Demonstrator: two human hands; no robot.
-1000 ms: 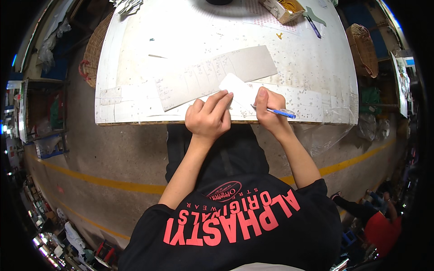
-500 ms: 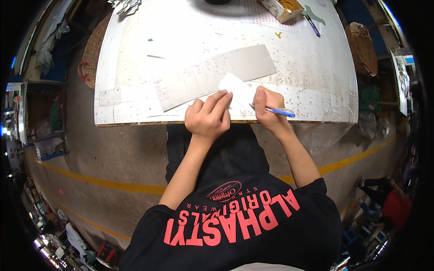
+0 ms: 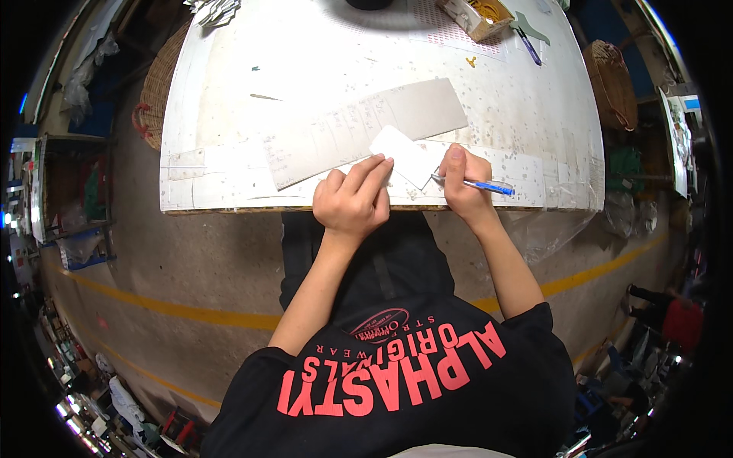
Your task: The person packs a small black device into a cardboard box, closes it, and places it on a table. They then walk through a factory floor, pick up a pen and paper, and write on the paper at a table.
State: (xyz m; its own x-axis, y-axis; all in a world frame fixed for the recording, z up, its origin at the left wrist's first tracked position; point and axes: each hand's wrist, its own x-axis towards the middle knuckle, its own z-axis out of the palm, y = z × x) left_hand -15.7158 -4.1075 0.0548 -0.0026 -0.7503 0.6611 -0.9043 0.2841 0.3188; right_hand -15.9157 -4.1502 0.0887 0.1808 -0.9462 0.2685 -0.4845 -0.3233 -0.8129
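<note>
My right hand [image 3: 469, 191] is closed round a blue pen [image 3: 496, 187], its tip at the lower right edge of a small white card [image 3: 406, 156]. My left hand [image 3: 353, 200] holds the card's left side at the table's near edge, its fingertips together on the card. Part of the card lies over a long grey cardboard strip [image 3: 427, 111], which slants across the table and bears faint handwritten columns. Beneath my hands the white tabletop [image 3: 221, 126] shows many small specks.
At the far right stand a small box of yellow bits [image 3: 485, 17], a dark pen [image 3: 529, 47] and a grey-green flat piece [image 3: 533, 29]. Folded papers [image 3: 214, 11] lie far left. Wicker baskets [image 3: 159, 95] flank the table. A person in red [image 3: 682, 322] is at lower right.
My right hand has moved a little to the right with the pen, uncovering more of the card's lower right edge. The left hand and card have barely moved. The person at lower right has shifted.
</note>
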